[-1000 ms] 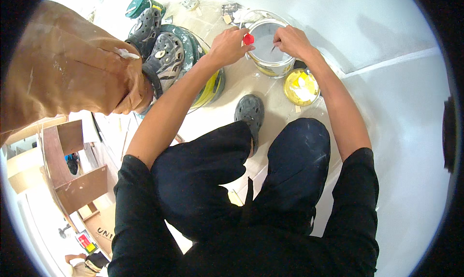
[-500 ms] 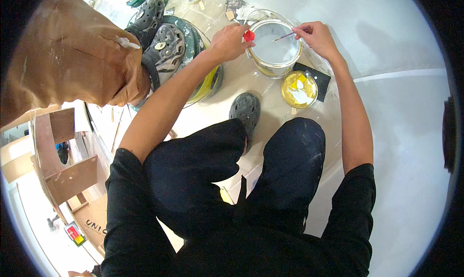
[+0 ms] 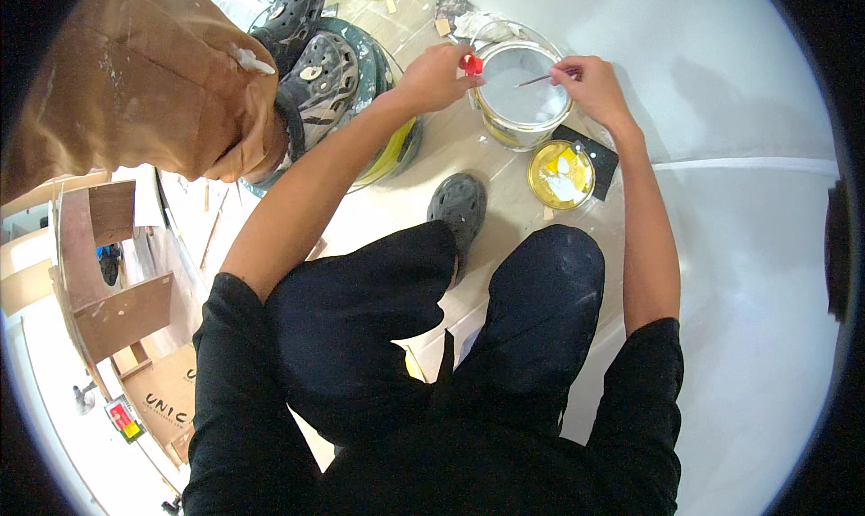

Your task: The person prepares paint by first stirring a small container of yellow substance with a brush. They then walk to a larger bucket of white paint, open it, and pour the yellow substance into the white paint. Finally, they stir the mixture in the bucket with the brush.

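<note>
A round paint can of white paint stands on the floor ahead of me, its wire handle raised at the far side. My left hand is at the can's left rim, thumb and fingers closed on a small red cap-like piece; its exact kind is unclear. From the right, my right hand pinches a thin paintbrush, its tip over the paint. Whether the tip touches the paint I cannot tell. Nearer to me lies the can's yellow lid, smeared with white, partly on a black square sheet.
At the left another person in brown trousers and clogs stands on an upturned-looking green bucket. A white wall runs along the right. Wooden shelving stands at the lower left. A rag lies behind the can.
My right hand has come down a little toward the near side of the can, and the brush lies at a flatter slant. The view has shifted slightly; my left hand stays at the rim.
</note>
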The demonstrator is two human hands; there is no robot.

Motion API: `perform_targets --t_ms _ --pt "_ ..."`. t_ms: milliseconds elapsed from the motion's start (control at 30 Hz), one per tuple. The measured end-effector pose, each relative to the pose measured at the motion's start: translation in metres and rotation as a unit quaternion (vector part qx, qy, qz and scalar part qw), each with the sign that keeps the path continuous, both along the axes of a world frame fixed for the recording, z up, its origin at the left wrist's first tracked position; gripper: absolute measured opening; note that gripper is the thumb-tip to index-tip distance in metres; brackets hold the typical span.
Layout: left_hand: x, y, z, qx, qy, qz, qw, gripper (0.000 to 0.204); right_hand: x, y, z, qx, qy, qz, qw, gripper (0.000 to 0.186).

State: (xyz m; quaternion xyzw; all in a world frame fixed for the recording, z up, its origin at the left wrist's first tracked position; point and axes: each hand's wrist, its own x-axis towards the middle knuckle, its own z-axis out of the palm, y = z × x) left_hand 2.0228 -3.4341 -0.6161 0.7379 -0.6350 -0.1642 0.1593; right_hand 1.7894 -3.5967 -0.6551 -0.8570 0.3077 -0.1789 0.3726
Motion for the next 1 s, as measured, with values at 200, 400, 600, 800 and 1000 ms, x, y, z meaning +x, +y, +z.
perform_targets --t_ms 200,400,600,800,1000 --pt "0.010 0.000 0.007 0.048 0.187 0.078 0.978 0.059 -0.046 0.000 0.032 0.209 -0.119 -0.056 0.969 0.024" --pt "-0.005 -0.013 0.026 0.111 0.388 0.107 0.909 0.050 -0.072 0.011 0.040 0.259 -0.209 -0.091 0.938 0.022" --pt "-0.024 -0.026 0.032 0.152 0.573 0.136 0.794 0.053 -0.082 0.028 0.048 0.273 -0.319 -0.100 0.902 0.019" --pt "-0.035 -0.032 0.037 0.175 0.636 0.099 0.745 0.054 -0.074 0.045 0.060 0.263 -0.345 -0.092 0.896 0.021" --pt "-0.046 -0.038 0.042 0.173 0.664 0.097 0.721 0.045 -0.075 0.059 0.075 0.241 -0.322 -0.095 0.911 0.018"
